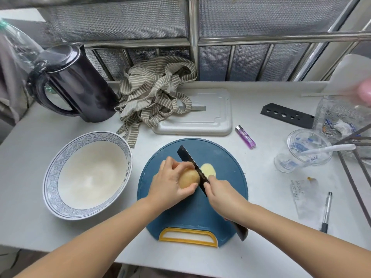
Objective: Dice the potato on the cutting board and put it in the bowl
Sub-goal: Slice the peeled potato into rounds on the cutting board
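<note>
**Blue cutting board: dicing barely started**

Potato sits mid-board. Left hand is curled over it, fingers and thumb pinning it down. Right hand is wrapped round the handle of the knife, black blade standing against the cut face. One pale slice lies flat just beyond the blade. Bowl, left of the board on the tabletop, holds no potato. My read of what's left: more slices, strips, cubes, then transfer.
</note>
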